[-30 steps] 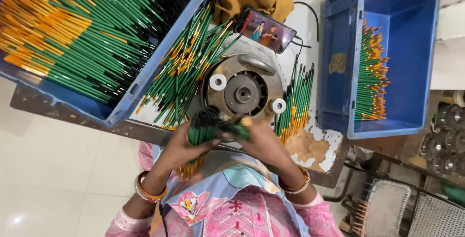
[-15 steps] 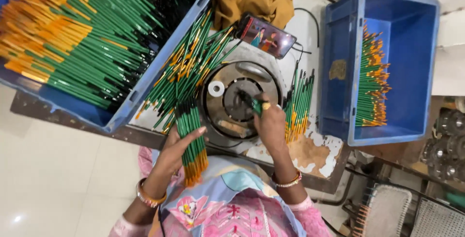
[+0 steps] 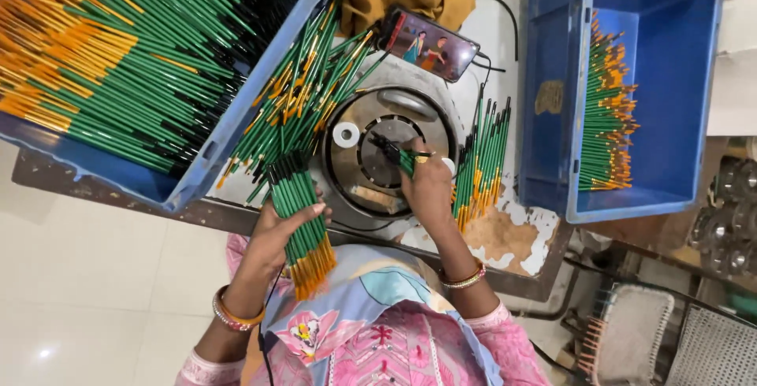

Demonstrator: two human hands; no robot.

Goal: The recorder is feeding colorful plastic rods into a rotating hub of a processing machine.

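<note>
Worn grey bench (image 3: pixel 505 232) over pale floor tiles | right hand (image 3: pixel 428 189) pinches one green brush (image 3: pixel 407 162) on the round steel machine (image 3: pixel 386 153) | left hand (image 3: pixel 277 224) wraps a slim green-and-orange bundle (image 3: pixel 301 224) | right crate (image 3: pixel 631 86) holds only a few, left crate (image 3: pixel 118 63) heaped: judged early going.

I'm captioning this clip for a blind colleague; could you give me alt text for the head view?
Seen from above, a person's right hand pushes one green brush into a round metal machine, while the left hand holds a bundle of green brushes. Loose brushes lie on the bench between two blue crates of brushes, beside a phone.
</note>
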